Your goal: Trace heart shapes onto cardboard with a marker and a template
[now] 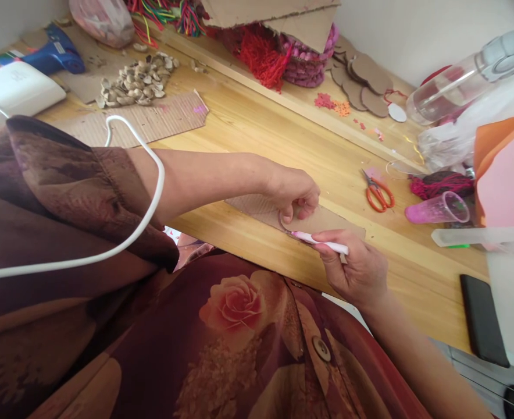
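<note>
My right hand (355, 265) is closed around a white marker (327, 242) with a pink tip. The tip points left and meets a strip of brown cardboard (335, 221) lying on the wooden table. On that strip, my left hand (296, 195) presses down with curled fingers. Beside its thumb a dark curved edge shows, perhaps of a small round cardboard piece, mostly hidden under the fingers. Orange-handled scissors (377, 193) lie to the right of my left hand.
A white cable (161, 180) loops across my left forearm. Nutshell halves (135, 81) and a blue glue gun (59, 52) lie at the back left. Cardboard discs (370, 81), a pink-tinted plastic cup (438, 208) and a black phone (484, 320) are on the right.
</note>
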A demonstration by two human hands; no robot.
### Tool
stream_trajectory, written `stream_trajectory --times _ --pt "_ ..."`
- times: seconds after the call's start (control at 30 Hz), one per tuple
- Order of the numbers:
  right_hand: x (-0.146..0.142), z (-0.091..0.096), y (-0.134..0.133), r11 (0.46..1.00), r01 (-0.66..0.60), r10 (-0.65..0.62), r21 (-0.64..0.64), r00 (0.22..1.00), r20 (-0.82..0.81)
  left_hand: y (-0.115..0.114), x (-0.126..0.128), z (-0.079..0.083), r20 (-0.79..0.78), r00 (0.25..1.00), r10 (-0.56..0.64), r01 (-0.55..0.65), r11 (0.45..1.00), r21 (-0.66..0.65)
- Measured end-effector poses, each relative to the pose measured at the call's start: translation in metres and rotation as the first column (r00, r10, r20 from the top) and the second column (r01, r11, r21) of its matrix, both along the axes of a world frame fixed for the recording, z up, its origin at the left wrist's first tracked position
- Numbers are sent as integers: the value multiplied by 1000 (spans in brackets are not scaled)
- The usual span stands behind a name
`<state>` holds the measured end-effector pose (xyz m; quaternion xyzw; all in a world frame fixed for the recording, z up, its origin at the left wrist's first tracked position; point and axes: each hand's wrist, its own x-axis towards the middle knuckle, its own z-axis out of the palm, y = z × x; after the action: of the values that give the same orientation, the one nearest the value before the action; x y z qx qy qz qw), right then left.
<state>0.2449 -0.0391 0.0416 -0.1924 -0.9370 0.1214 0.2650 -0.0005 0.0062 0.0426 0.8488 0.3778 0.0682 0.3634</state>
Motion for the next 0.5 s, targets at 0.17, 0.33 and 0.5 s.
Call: stream_trajectory --times 0.17,0.33,0.5 --pt "1 -4 -1 1000 -7 7 -1 1000 -28 1 -3 -4 48 999 3 -2 1000 -22" --pt "-2 -4 -3 999 -36 35 -33 999 -38 4 -6 -10 42 999 -23 23 1000 10" --pt "8 -4 1 999 32 -33 -30 999 -36 4 -5 -9 36 999 -34 34 999 18"
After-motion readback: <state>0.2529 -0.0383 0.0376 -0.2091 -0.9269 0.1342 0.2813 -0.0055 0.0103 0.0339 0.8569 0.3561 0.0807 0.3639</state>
